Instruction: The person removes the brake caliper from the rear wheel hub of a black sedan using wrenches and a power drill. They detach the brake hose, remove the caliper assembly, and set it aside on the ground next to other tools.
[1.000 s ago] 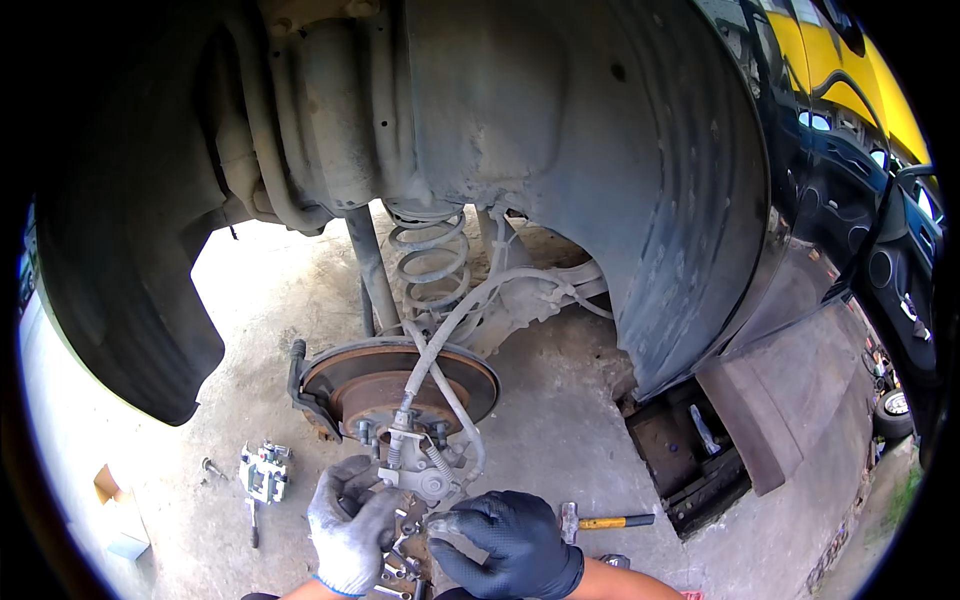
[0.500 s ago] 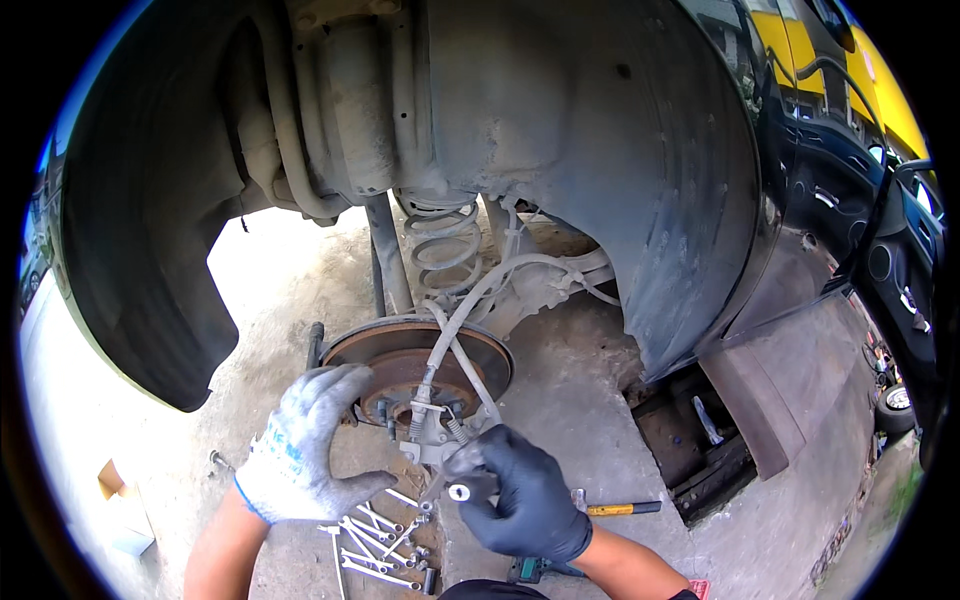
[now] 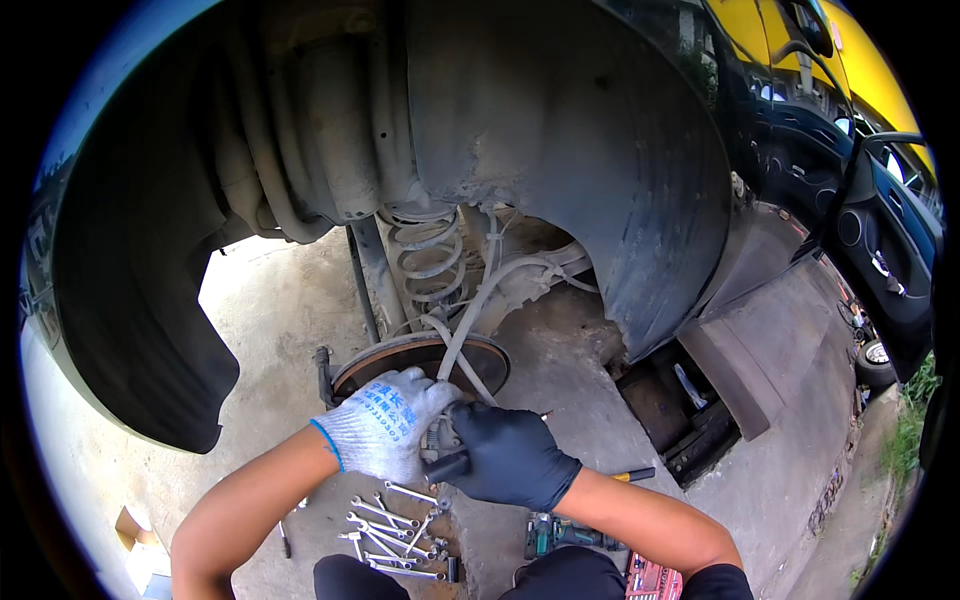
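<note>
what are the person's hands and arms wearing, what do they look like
The left hand wears a whitish knit glove with blue printing on its back and a blue cuff edge; the right hand wears a black glove. Both forearms are bare, with a dark sleeve on the right arm.

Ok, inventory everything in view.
wheel arch: one, dark, overhead
disc: one, rusty, centre
spring: one, grey, behind disc
lines: several, grey, over disc
caliper: one, grey, centre, mostly hidden
tool: one, black, by caliper
spanners: several, silver, lower centre
power tool: one, green, lower right
case: one, red, bottom
handle: one, yellow, right
box: one, white, lower left
pit: one, dark, right
car doors: two, dark, right
wheel: one, dark, far right
panel: one, yellow, upper right
left hand: one, white-gloved, over caliper
right hand: one, black-gloved, around tool
forearms: two, bare, lower half
knees: two, dark, bottom
</note>
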The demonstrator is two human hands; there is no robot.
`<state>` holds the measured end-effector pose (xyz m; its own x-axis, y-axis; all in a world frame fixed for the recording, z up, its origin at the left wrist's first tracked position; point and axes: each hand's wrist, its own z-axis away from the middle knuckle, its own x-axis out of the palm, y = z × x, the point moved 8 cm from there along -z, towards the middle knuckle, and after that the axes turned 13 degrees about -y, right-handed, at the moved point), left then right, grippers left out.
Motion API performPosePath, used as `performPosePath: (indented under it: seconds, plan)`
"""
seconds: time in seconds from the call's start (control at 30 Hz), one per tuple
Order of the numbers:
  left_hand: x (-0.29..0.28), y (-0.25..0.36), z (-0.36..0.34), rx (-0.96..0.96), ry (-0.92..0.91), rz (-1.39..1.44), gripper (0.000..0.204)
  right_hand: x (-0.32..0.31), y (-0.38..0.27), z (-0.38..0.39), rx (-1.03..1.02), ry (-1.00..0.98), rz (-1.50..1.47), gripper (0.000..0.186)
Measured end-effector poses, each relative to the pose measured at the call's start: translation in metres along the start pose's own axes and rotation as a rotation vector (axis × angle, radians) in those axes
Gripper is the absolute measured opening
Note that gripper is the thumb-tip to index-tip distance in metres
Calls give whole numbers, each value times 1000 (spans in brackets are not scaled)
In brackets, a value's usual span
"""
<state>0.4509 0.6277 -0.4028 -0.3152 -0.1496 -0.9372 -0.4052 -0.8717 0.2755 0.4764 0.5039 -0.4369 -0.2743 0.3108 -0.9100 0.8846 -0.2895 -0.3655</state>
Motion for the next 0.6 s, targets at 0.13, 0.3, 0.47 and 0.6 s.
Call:
performPosePath:
  seconds: [0.13,0.3,0.47,0.6]
  plan:
    - [15,-20,-2,18,-97,2,80,5,-7,-12,26,-128,95,70]
    - [8,-15,-13,-81,-371,-60,90,12,-3,-1,67,-40,85,69]
    - [5,-5,-19,-124,-375,-125,83,10,4,12,158,25,70,63]
    - [8,-6,-24,-89,-386,-161,73,0,-2,25,179,181,56,59]
